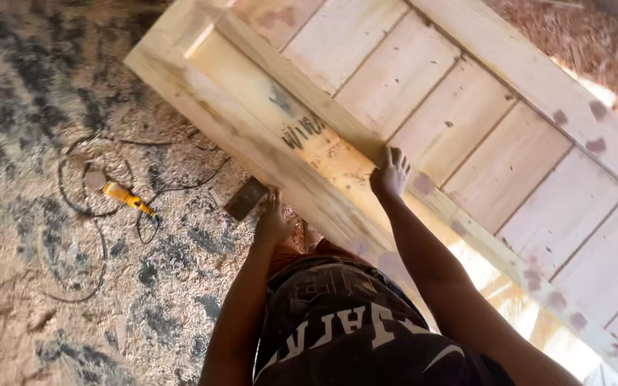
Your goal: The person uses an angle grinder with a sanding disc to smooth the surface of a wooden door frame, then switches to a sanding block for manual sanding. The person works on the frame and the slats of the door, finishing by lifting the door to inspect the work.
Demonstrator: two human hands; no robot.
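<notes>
A big wooden door (466, 136) made of pale boards fills most of the view from the head camera. It lies slanted, running from the top left down to the bottom right. It has a thick frame around it and flat panels side by side in the middle. Small purple-grey spots sit on the frame and on some panels. A dark scribble is on the long frame rail near the middle.

Under and beside the door is the floor (30, 236). It is covered with sawdust and wood shavings, light in some places and dark grey in others.

The person stands at the lower edge of the door, and a dark shirt with pale letters shows at the bottom of the view. Both arms reach up to the door.

The right hand (390, 174) lies flat on the long frame rail, with its fingers spread out and pressing on the wood. It is not gripping anything.

The left hand (272, 218) is at the outer edge of the door, a little lower down. It is closed around a small dark flat block (245, 198), which sticks out over the floor just beside the door edge.

On the floor, well apart from the hands, a thin black cord (80, 214) lies in loops. A small yellow tool (124, 196) lies among the loops.
</notes>
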